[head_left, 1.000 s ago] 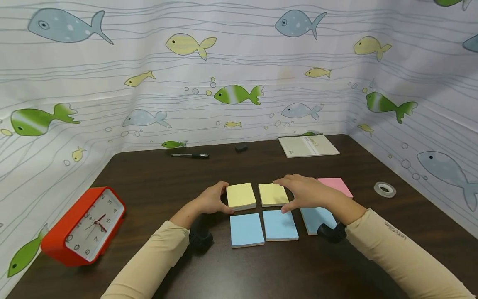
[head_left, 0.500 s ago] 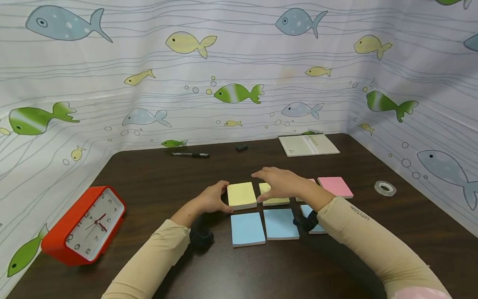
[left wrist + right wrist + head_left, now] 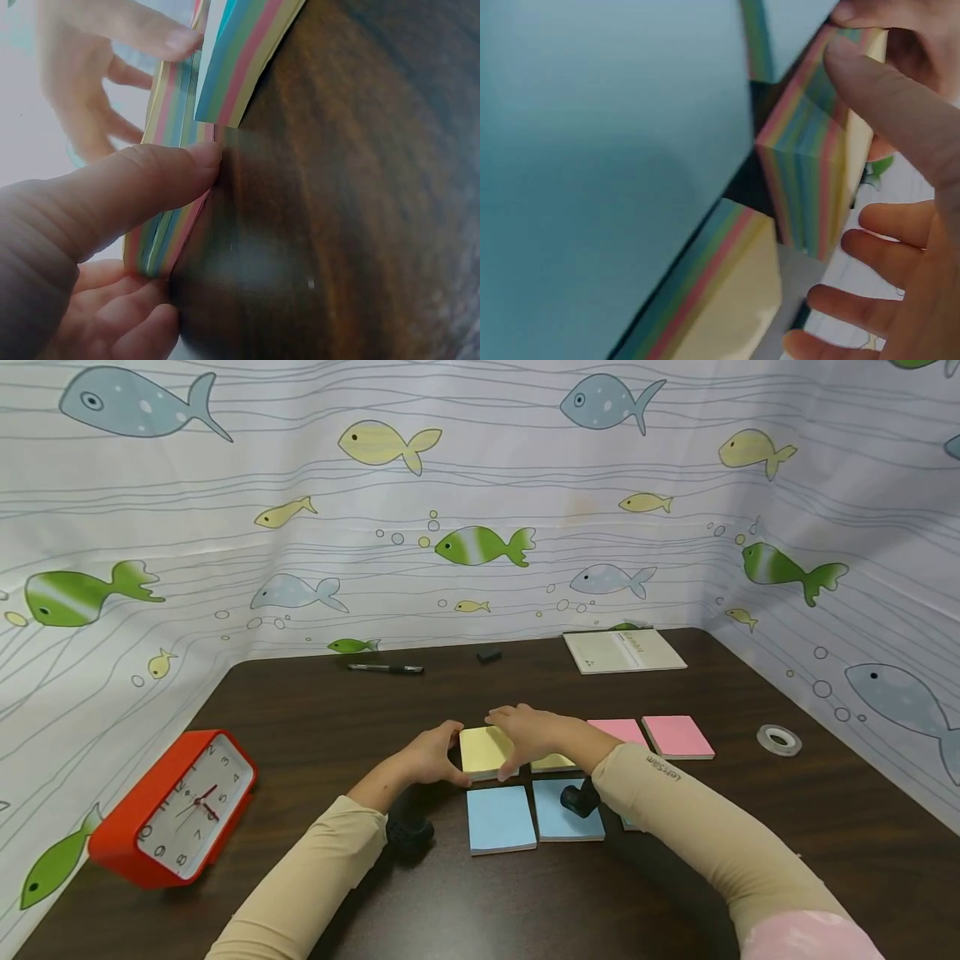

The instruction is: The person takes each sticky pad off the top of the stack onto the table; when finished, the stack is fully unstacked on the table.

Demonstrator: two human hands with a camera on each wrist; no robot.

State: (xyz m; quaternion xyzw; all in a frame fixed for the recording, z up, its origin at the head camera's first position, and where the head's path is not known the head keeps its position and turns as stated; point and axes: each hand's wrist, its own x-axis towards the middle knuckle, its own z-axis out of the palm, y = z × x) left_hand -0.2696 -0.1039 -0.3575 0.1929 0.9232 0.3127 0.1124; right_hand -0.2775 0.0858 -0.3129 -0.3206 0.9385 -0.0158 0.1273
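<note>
From above, my left hand (image 3: 423, 758) and right hand (image 3: 529, 733) pinch one yellow pad (image 3: 483, 750) between them — a second yellow, two pink, three blue lie beside my fingers. Left wrist: my thumb (image 3: 142, 184) presses its striped edge. Right wrist: thumb (image 3: 885, 97) likewise.

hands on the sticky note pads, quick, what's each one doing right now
Left hand: thumb and fingers grip the left edge of the square yellow sticky note pad.
Right hand: fingers curled over the same pad's right side, gripping it.
</note>
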